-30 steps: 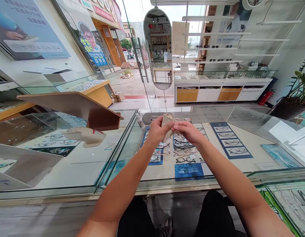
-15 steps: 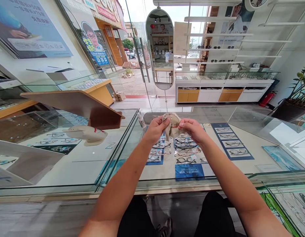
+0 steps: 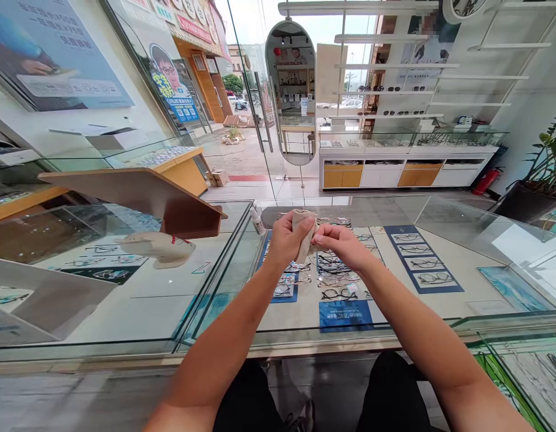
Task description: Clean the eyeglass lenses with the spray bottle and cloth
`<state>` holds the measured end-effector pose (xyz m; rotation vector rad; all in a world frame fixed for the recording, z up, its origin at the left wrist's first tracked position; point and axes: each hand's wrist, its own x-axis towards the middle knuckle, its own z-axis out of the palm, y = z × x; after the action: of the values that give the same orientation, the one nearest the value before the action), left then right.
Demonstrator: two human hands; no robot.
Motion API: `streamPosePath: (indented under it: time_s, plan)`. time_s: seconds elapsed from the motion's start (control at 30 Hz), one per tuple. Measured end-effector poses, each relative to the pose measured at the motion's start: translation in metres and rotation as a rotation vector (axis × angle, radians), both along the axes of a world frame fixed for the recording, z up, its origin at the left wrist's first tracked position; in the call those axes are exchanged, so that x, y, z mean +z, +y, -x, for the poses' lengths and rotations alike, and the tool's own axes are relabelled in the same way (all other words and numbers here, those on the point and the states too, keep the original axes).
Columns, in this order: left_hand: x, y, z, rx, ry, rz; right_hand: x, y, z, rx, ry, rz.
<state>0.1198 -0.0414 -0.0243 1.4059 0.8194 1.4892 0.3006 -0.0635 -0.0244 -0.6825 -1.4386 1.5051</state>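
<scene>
A crumpled beige cloth [image 3: 301,223] is held up over the glass display counter [image 3: 286,342], between my hands. My left hand [image 3: 287,240] grips it with thumb and bent fingers. On its right edge my right hand [image 3: 338,243] pinches, fingertips close to the left thumb. Whether anything is wrapped inside the cloth is hidden. Under the glass below my hands lie rows of eyeglasses [image 3: 339,293] on blue and white cards.
A brown wooden stand [image 3: 192,219] and a beige object with a red band [image 3: 158,247] are on the left. A small white bottle [image 3: 257,221] stands beside a grey tray [image 3: 271,216]. Farther off are an oval mirror [image 3: 290,90] and a potted plant [image 3: 529,186].
The cloth has gone from spread, with a red-patterned strip showing, to folded more narrowly in my left hand. My right hand has moved slightly left, closer to my left thumb.
</scene>
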Motion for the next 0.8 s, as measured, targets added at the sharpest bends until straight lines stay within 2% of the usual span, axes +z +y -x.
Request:
streamPosePath:
  time_s: [0.07, 0.1, 0.23, 0.33, 0.43, 0.67, 0.73, 0.8]
  plan:
    - [-0.001, 0.003, 0.001, 0.007, -0.031, 0.013, 0.001, -0.001, 0.0, -0.018, -0.005, -0.009]
    - [0.0, 0.005, 0.002, -0.028, -0.048, 0.037, 0.003, -0.001, -0.001, -0.036, -0.006, -0.012]
    - [0.008, 0.008, 0.011, -0.294, -0.068, 0.129, 0.012, 0.0, -0.012, -0.096, 0.011, 0.006]
    - [0.014, 0.004, 0.014, -0.376, -0.037, 0.132, 0.014, 0.001, -0.016, -0.098, 0.016, 0.002]
    - [0.014, -0.001, 0.01, -0.294, -0.04, 0.111, 0.012, 0.001, -0.015, -0.07, -0.004, -0.021]
    - [0.004, -0.003, 0.001, -0.049, -0.035, 0.008, 0.007, -0.003, -0.003, -0.008, -0.047, -0.069]
    - [0.004, -0.001, 0.001, -0.016, -0.05, 0.003, 0.007, -0.004, -0.001, -0.011, -0.057, -0.071]
    - [0.005, 0.002, 0.004, -0.048, -0.061, 0.03, 0.007, -0.003, -0.002, -0.032, -0.045, -0.072]
